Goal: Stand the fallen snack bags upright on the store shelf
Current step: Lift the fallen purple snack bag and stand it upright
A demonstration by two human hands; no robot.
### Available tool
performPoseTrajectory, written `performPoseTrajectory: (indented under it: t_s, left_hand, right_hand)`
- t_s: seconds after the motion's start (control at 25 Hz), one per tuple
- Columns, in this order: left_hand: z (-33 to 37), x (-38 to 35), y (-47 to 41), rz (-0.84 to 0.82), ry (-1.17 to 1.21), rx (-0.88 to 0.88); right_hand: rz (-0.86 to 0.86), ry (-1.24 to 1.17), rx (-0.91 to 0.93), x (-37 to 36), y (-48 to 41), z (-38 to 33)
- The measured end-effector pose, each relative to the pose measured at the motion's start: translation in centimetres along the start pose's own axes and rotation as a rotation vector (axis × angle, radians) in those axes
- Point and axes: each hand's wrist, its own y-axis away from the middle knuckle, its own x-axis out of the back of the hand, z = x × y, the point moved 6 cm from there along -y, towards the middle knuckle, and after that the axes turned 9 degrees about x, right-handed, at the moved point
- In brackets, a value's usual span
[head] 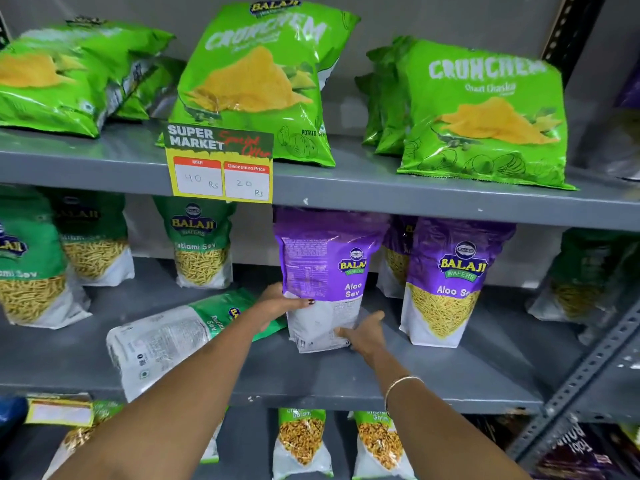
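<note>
A purple Aloo Sev bag [325, 271] stands upright on the middle grey shelf [311, 379], turned so its side and back face me. My left hand [282, 301] grips its left edge, and my right hand [365, 332] holds its lower right corner. To the left, a green Ratlami Sev bag [166, 336] lies flat on its back on the same shelf, partly under my left forearm. Another purple Aloo Sev bag [450, 282] stands upright just to the right.
Green Ratlami Sev bags [202, 242] stand at the shelf's back left. Crunchem chip bags [263, 77] fill the top shelf; those at far left [69, 74] lie tipped over. A price tag [220, 164] hangs from the top shelf edge. Snack bags [301, 441] sit on the shelf below.
</note>
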Motion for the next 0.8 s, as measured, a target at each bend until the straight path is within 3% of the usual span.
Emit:
performPoseTrajectory:
  t_s: [0.16, 0.32, 0.4, 0.6, 0.68, 0.8]
  left_hand:
    - [-0.6, -0.2, 1.0, -0.177, -0.127, 0.183]
    - [-0.7, -1.2, 2.5, -0.409, -0.212, 0.312]
    - [-0.4, -1.4, 2.7, -0.426, -0.223, 0.329]
    - [0.3, 0.1, 1.5, -0.239, -0.248, 0.294]
    - [0.5, 1.0, 0.3, -0.066, -0.249, 0.202]
    - [0.6, 1.6, -1.0, 0.116, -0.143, 0.074]
  right_hand:
    - [0.007, -0.027, 0.055, -0.6, 0.0, -0.7]
    - [-0.381, -0.157, 0.057, -2.4, 1.1, -0.9]
    - [-0.444, -0.12, 0.064, -3.3, 1.6, -1.1]
    - [-0.154, 0.043, 0.174, -3.9, 1.4, -2.3]
    - [-0.201, -0.057, 0.183, -3.1, 1.1, -2.4]
    - [-0.412, -0.134, 0.201, -2.0, 0.6, -2.3]
